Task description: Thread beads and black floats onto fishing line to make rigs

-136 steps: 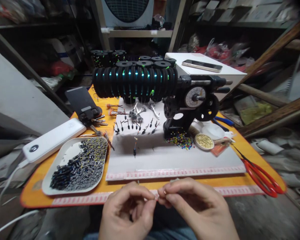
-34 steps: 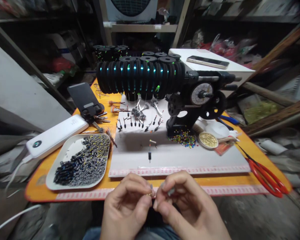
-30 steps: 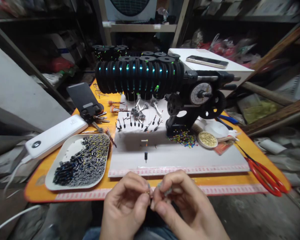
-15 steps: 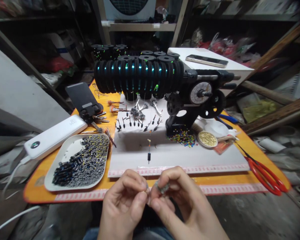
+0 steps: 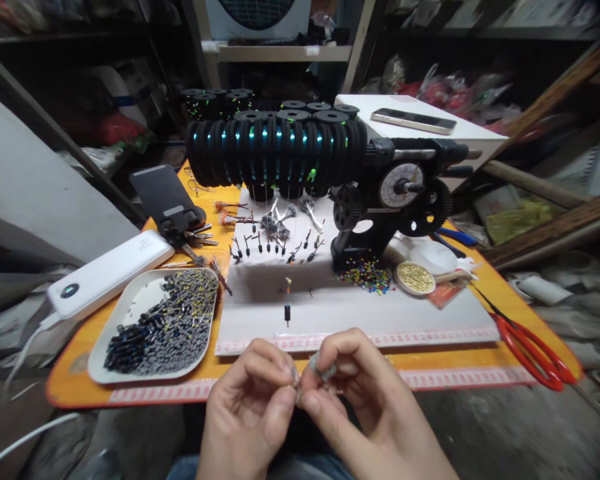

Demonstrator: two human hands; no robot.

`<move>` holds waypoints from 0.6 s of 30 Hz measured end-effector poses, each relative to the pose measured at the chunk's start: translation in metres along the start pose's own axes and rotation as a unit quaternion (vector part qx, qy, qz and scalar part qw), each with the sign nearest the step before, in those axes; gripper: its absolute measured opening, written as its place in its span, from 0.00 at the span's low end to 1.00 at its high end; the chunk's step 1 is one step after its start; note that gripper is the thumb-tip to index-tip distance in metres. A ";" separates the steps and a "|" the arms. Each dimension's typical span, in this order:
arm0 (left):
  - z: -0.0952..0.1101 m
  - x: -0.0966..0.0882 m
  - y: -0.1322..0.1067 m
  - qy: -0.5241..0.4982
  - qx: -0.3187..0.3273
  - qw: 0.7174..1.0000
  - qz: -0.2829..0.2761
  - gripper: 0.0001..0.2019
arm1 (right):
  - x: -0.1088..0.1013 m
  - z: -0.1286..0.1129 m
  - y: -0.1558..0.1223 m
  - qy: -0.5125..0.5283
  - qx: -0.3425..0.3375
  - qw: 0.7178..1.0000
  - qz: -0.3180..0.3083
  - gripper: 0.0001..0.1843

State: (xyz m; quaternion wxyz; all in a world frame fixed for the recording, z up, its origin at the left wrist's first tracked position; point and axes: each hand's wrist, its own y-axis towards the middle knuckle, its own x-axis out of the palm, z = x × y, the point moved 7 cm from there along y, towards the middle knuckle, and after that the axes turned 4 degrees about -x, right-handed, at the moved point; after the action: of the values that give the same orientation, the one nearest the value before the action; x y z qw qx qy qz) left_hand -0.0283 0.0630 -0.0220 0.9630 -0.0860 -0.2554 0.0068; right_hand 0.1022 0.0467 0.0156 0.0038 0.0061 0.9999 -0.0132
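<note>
My left hand [image 5: 257,403] is closed in a pinch, thumb against fingertips, on something too small to make out. My right hand [image 5: 360,400] is closed too, its fingertips almost touching the left ones. A small grey-green crumpled piece [image 5: 325,369] shows between its thumb and fingers. Just beyond both hands, a small black cylinder [image 5: 287,313] hangs upright on thin line over the white board [image 5: 360,320]. An orange bit and a pale bead-like bit [image 5: 289,283] sit above it. The line's path near my fingers is hard to see.
A black rack of line spools [image 5: 275,153] stands behind, with small black weights [image 5: 260,248] hanging below. At left are a tray of grey and black pieces [image 5: 96,353] and a white power bank [image 5: 110,270]. Coloured beads [image 5: 365,277], a brass-bead dish [image 5: 416,279] and red scissors [image 5: 530,350] lie right.
The hanging black cylinder and the bits above it have shifted slightly left. Both hands stay in nearly the same place, still pinched together.
</note>
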 end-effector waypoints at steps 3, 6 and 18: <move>0.000 0.000 0.001 0.010 0.016 1.000 0.001 0.10 | 0.000 0.002 0.001 0.039 0.008 0.999 0.016 0.11; -0.002 0.000 0.001 0.020 0.031 0.999 -0.006 0.10 | 0.000 0.007 0.001 0.109 0.035 0.993 0.041 0.14; 0.043 0.014 -0.010 0.359 0.309 0.875 -0.102 0.16 | -0.006 0.024 0.012 0.213 0.103 0.972 0.016 0.19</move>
State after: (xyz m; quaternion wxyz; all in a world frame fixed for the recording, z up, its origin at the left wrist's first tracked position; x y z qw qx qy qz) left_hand -0.0372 0.0610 0.0230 0.9612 0.2464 0.1159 -0.0442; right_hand 0.1085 0.0577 -0.0091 -0.2095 0.0250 0.9708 -0.1142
